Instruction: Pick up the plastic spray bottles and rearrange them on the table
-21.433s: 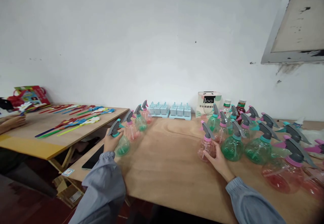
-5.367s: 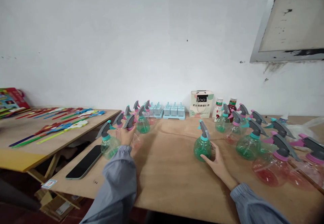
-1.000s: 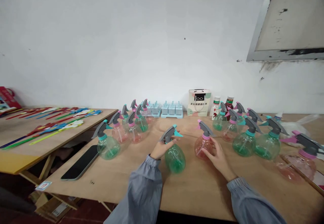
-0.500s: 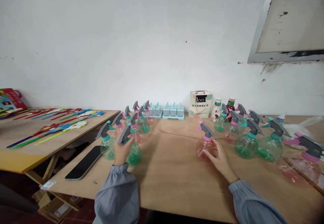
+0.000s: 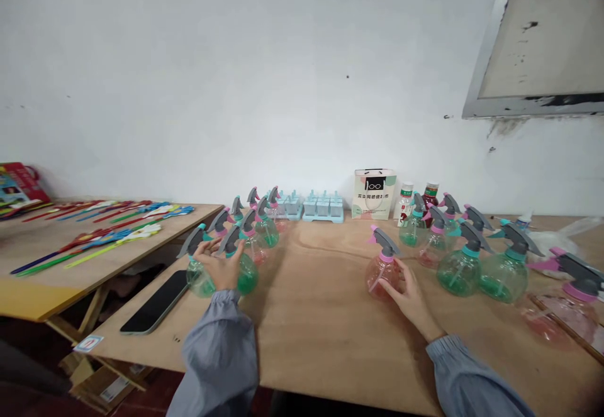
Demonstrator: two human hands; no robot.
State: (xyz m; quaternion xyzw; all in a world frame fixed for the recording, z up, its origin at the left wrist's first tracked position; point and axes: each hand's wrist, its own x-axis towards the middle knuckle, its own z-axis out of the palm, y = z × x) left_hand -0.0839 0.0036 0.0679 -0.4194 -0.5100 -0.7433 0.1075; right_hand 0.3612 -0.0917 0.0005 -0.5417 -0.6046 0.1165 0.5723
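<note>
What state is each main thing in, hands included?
Left hand: spread at green spray bottle, contact unclear
Right hand: curled around pink spray bottle
Green spray bottle: upright, sprayer fitted
Pink spray bottle: upright, sprayer fitted
Smartphone: flat, screen dark
Paper bag: upright
Ice-pop molds: lidded
Labelled bottles: upright, capped

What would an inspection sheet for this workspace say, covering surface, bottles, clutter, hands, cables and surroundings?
Surface: wooden table, bare wood between two bottle groups.
Bottles: spray bottles, upright, green or reddish, with teal or pink collars.
Clutter: phone, paper bag, light-blue molds.
Left hand: at a teal-collared bottle; grip unclear.
Right hand: thumb and fingers around a pink-collared bottle.
Cables: nothing seen.
Surroundings: pale wall; neighbouring table with colourful sticks.
</note>
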